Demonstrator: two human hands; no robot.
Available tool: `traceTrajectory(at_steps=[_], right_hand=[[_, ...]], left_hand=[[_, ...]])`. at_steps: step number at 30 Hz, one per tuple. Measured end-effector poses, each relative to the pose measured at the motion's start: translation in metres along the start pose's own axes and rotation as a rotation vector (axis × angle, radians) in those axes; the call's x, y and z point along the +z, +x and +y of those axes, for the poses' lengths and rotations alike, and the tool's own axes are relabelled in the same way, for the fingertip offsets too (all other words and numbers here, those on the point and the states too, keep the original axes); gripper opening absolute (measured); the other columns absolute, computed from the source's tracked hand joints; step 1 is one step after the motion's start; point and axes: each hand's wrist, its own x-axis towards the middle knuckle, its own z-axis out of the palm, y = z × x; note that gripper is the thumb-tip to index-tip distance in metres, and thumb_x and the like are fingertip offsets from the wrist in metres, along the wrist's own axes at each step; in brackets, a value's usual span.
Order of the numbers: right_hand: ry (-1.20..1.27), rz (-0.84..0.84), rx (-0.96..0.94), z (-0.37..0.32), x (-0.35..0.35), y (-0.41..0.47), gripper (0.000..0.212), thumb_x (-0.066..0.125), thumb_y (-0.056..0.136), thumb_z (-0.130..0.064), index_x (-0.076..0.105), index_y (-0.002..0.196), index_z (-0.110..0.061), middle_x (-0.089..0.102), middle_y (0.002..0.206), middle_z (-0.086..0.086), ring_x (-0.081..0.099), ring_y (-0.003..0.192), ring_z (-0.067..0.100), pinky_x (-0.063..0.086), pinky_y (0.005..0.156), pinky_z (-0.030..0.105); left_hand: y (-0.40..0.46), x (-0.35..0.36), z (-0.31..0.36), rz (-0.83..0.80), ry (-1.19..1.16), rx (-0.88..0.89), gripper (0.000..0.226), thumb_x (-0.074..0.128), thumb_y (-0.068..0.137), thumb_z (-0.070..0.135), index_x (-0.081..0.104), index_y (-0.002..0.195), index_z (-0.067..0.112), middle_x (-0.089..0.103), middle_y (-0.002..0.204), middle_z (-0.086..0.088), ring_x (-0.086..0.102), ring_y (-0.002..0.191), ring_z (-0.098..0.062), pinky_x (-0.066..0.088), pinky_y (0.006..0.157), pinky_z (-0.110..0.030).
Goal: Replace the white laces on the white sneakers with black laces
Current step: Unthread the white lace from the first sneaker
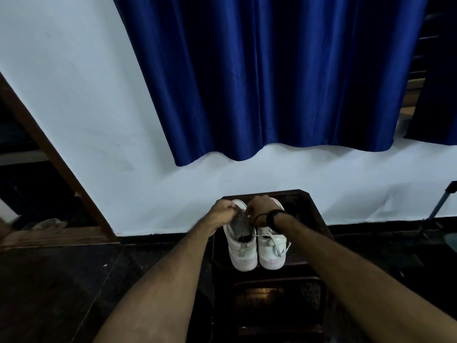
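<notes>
Two white sneakers stand side by side on a dark stool (309, 204), heels toward me. The left sneaker (241, 253) has its tongue exposed with no white lace showing on its near part. The right sneaker (272, 253) still carries a loose white lace (274, 243). My left hand (223, 209) and my right hand (261, 206) are curled over the front of the left sneaker, each pinching an end of a black lace (257, 217). The black lace loops down by my right wrist. The eyelets under my hands are hidden.
The stool stands against a white wall below a blue curtain (272, 82). A brown door frame (49, 149) slants at the left, with a sandal (48, 224) on the floor beside it. A tripod leg (440, 206) stands at the right. The floor is dark.
</notes>
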Motion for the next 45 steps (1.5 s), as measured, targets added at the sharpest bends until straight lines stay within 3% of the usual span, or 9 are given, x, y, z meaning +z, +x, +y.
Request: traceTrajectory(at_steps=[8, 12, 21, 24, 29, 32, 38, 43, 45], right_hand=[[0.24, 0.096, 0.116, 0.011, 0.017, -0.001, 0.025, 0.074, 0.071, -0.019, 0.077, 0.095, -0.024, 0.073, 0.095, 0.004, 0.065, 0.094, 0.018, 0.038, 0.065, 0.015], [0.279, 0.133, 0.147, 0.013, 0.019, -0.001, 0.019, 0.073, 0.07, -0.022, 0.078, 0.088, -0.018, 0.074, 0.087, 0.006, 0.067, 0.086, 0.02, 0.052, 0.068, 0.024], [0.402, 0.181, 0.195, 0.016, 0.028, -0.002, 0.011, 0.074, 0.067, -0.028, 0.077, 0.077, -0.023, 0.068, 0.076, 0.004, 0.063, 0.07, 0.017, 0.042, 0.059, 0.018], [0.414, 0.199, 0.208, 0.019, 0.031, -0.001, 0.013, 0.071, 0.068, -0.028, 0.076, 0.076, -0.018, 0.068, 0.073, 0.005, 0.062, 0.068, 0.017, 0.046, 0.06, 0.02], [0.417, 0.172, 0.199, 0.024, 0.032, -0.001, 0.013, 0.071, 0.074, -0.024, 0.077, 0.083, -0.018, 0.068, 0.08, 0.004, 0.062, 0.077, 0.017, 0.045, 0.064, 0.02], [0.375, 0.191, 0.213, 0.021, 0.035, -0.001, 0.015, 0.069, 0.075, -0.03, 0.076, 0.082, -0.019, 0.069, 0.085, 0.006, 0.064, 0.082, 0.02, 0.043, 0.064, 0.021], [0.375, 0.178, 0.227, 0.02, 0.036, -0.001, 0.015, 0.069, 0.077, -0.03, 0.076, 0.084, -0.019, 0.071, 0.082, 0.004, 0.065, 0.081, 0.019, 0.039, 0.061, 0.019], [0.378, 0.182, 0.247, 0.017, 0.037, -0.001, 0.018, 0.068, 0.078, -0.034, 0.075, 0.086, -0.02, 0.07, 0.086, 0.005, 0.065, 0.082, 0.021, 0.039, 0.061, 0.021], [0.368, 0.187, 0.258, 0.015, 0.037, -0.001, 0.019, 0.067, 0.078, -0.034, 0.074, 0.088, -0.02, 0.069, 0.091, 0.007, 0.065, 0.086, 0.023, 0.039, 0.062, 0.022]], left_hand=[[0.004, 0.001, -0.009, 0.175, 0.12, 0.138, 0.02, 0.065, 0.084, 0.003, 0.066, 0.073, 0.02, 0.067, 0.076, -0.001, 0.058, 0.07, -0.011, 0.043, 0.065, -0.016], [0.007, 0.0, -0.018, 0.266, 0.18, 0.105, 0.024, 0.058, 0.084, 0.005, 0.075, 0.089, 0.021, 0.074, 0.097, -0.001, 0.068, 0.089, -0.015, 0.051, 0.082, -0.022], [0.011, -0.011, 0.0, -0.121, 0.542, 0.214, 0.01, 0.075, 0.077, 0.021, 0.077, 0.075, 0.012, 0.067, 0.071, -0.001, 0.058, 0.072, -0.009, 0.048, 0.069, -0.025], [0.01, -0.001, 0.007, -0.111, 0.655, 0.246, 0.021, 0.064, 0.071, 0.029, 0.078, 0.081, 0.018, 0.073, 0.084, 0.003, 0.064, 0.084, -0.009, 0.051, 0.076, -0.022], [0.01, 0.001, -0.003, 0.156, 0.094, 0.13, 0.007, 0.073, 0.079, 0.004, 0.075, 0.078, 0.011, 0.072, 0.087, -0.004, 0.065, 0.084, -0.012, 0.051, 0.077, -0.021], [0.008, -0.007, -0.008, 0.181, -0.248, -0.044, 0.015, 0.063, 0.084, -0.001, 0.069, 0.076, 0.011, 0.066, 0.075, -0.003, 0.055, 0.066, -0.014, 0.042, 0.053, -0.019], [0.005, -0.024, -0.002, -0.021, 0.169, 0.052, 0.017, 0.074, 0.085, 0.023, 0.077, 0.086, 0.007, 0.063, 0.068, 0.005, 0.053, 0.065, -0.003, 0.038, 0.054, -0.01], [0.009, -0.031, 0.0, 0.4, -0.771, -0.211, 0.015, 0.061, 0.093, 0.018, 0.063, 0.079, 0.014, 0.055, 0.062, 0.004, 0.04, 0.053, -0.008, 0.031, 0.053, -0.023], [0.006, -0.035, -0.012, 0.338, -0.685, -0.318, 0.021, 0.061, 0.093, 0.028, 0.063, 0.077, 0.014, 0.048, 0.055, 0.006, 0.034, 0.049, -0.01, 0.028, 0.051, -0.024]])
